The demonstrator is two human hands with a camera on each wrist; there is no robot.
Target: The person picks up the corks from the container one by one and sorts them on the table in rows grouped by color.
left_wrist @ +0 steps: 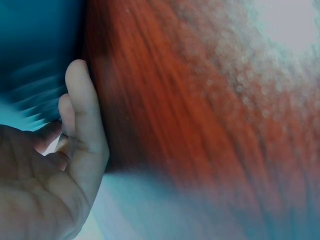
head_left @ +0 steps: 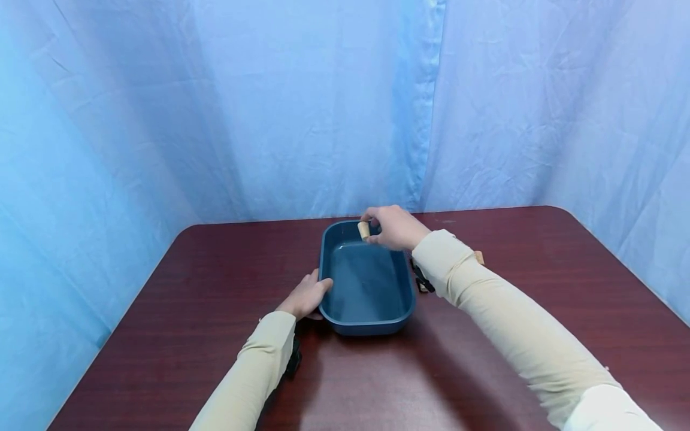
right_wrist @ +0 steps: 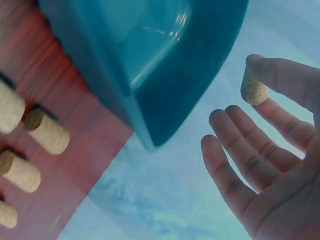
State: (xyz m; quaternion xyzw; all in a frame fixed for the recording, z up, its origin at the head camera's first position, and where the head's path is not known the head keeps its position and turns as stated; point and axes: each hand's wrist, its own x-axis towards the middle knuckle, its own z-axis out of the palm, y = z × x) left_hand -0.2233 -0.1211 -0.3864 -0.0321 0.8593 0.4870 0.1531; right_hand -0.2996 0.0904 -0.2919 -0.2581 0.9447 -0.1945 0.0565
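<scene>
A deep blue rectangular basin (head_left: 366, 330) sits on the table. My left hand (head_left: 307, 296) holds its near left side, thumb over the rim and the other fingers by the outer wall; in the left wrist view the hand (left_wrist: 75, 145) lies low against the basin. Above the basin's far end, my right hand (head_left: 396, 227) pinches a cork (head_left: 363, 230) between thumb and index finger. The right wrist view shows this cork (right_wrist: 254, 90) held at the fingertips, with the other fingers spread.
Several corks (right_wrist: 47, 132) lie on the table to the right of the basin, partly hidden by my right arm in the head view. The dark red wooden table (head_left: 237, 269) ends at light blue curtains (head_left: 323, 108) behind and on both sides.
</scene>
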